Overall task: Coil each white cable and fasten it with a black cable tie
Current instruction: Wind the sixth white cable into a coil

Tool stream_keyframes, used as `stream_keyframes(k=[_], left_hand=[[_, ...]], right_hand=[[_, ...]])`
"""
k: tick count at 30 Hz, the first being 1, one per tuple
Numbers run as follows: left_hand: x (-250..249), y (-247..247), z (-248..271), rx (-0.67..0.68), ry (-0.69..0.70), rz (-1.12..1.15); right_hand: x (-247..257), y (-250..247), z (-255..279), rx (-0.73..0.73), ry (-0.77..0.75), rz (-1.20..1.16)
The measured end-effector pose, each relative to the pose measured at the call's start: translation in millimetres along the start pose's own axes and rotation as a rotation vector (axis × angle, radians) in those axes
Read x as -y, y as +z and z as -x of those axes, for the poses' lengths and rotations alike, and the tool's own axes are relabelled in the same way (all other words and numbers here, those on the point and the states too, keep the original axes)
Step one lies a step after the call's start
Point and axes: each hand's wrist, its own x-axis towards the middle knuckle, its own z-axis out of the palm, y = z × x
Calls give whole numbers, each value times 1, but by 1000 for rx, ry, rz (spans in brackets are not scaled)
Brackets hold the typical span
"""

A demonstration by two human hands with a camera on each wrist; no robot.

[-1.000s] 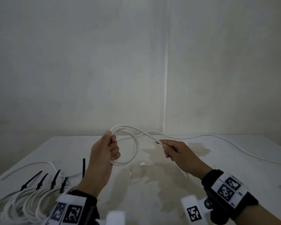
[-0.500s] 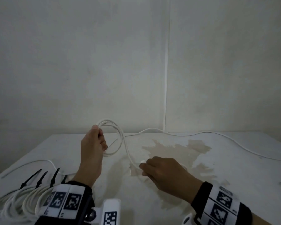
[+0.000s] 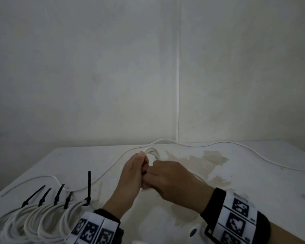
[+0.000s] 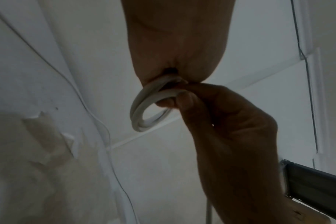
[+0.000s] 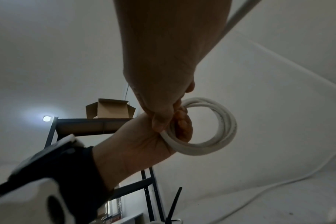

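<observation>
Right hand (image 3: 173, 180) moved up from desk (image 3: 253, 187) to meet left hand (image 3: 132, 173). Left fingers curled round cable coil (image 3: 152, 152), loops poking out beyond them. Right fingers pinch same coil just beside left. Tied coils (image 3: 42, 217) left of left hand, on desk.

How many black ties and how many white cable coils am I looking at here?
Black cable ties: 5
White tied coils: 5
White coil being wound: 1
Total: 11
</observation>
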Motion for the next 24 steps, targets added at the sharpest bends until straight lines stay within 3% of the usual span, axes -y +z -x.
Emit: stream_keyframes(k=[5,13,17,24], left_hand=[[-3,6,7,133,-22,-82],[-10,10,11,219,-171,50],[-10,7,14,258,-245,128],[-10,9,18,226,-273,213]], right_hand=[[-7,-7,3,-94,287,-310],[-30,-15,7,-76,307,-332],[-46,-20,8,-162,431,-450],[-48,-10,8,-143,509,-523]])
